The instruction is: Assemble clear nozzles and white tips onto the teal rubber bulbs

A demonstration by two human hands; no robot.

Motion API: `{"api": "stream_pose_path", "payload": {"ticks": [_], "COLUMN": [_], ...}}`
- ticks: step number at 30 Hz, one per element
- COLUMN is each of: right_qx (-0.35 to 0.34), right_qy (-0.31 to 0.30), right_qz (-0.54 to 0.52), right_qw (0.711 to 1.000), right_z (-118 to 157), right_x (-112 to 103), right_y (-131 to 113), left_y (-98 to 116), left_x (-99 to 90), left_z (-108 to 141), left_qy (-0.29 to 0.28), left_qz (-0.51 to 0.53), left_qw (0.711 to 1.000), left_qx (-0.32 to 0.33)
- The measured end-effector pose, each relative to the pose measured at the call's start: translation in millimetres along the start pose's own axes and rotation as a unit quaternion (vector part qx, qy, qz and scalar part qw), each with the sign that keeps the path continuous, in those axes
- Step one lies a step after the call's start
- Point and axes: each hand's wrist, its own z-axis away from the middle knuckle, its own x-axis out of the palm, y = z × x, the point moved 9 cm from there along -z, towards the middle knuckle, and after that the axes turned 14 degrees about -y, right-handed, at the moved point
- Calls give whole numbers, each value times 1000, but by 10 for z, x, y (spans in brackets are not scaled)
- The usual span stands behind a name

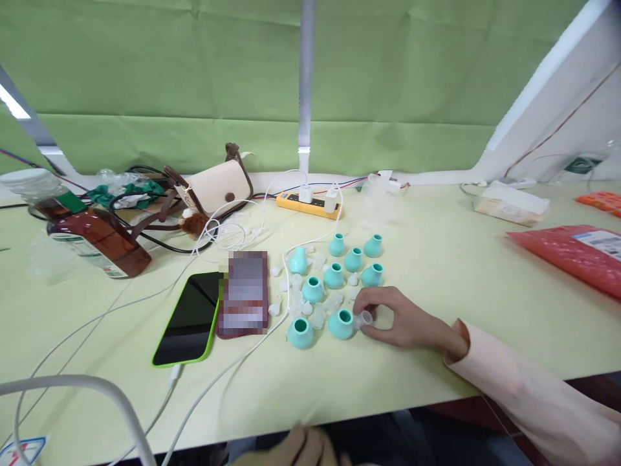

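Note:
My right hand point(395, 317) pinches a small translucent cup-like plastic piece point(365, 319) between thumb and forefinger, low over the table. Just left of it stands a turquoise bulb-shaped piece point(341, 323) with its round mouth upward. Several more of the same kind, such as this turquoise bulb point(300, 332), stand grouped behind and to the left. One turquoise bulb point(298, 261) lies tipped with no mouth showing. Loose translucent pieces point(317, 317) are scattered among them. At the bottom edge, my left hand point(303, 448) is partly cut off and a little blurred, its fingers curled; what they hold, if anything, is hidden.
Left of the bulbs lie a green-cased phone point(189, 320) and a red-cased phone point(243, 294). White cables point(228, 356) cross the table. Further back are a brown bottle point(99, 239), a cream handbag point(218, 188) and a yellow power strip point(308, 206). A red package point(572, 255) lies right.

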Motion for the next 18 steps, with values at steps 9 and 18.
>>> {"api": "stream_pose_path", "payload": {"ticks": [9, 18], "right_qx": [-134, -237], "right_qy": [-27, 148], "right_qz": [-63, 58], "right_qw": [989, 959], "right_z": [62, 25], "right_x": [-45, 291], "right_y": [-348, -754], "left_y": [-410, -657], "left_x": [-121, 2], "left_z": [-453, -355], "left_qy": [36, 26], "left_qz": [280, 470], "left_qw": [957, 867], "left_qx": [-69, -166]}}
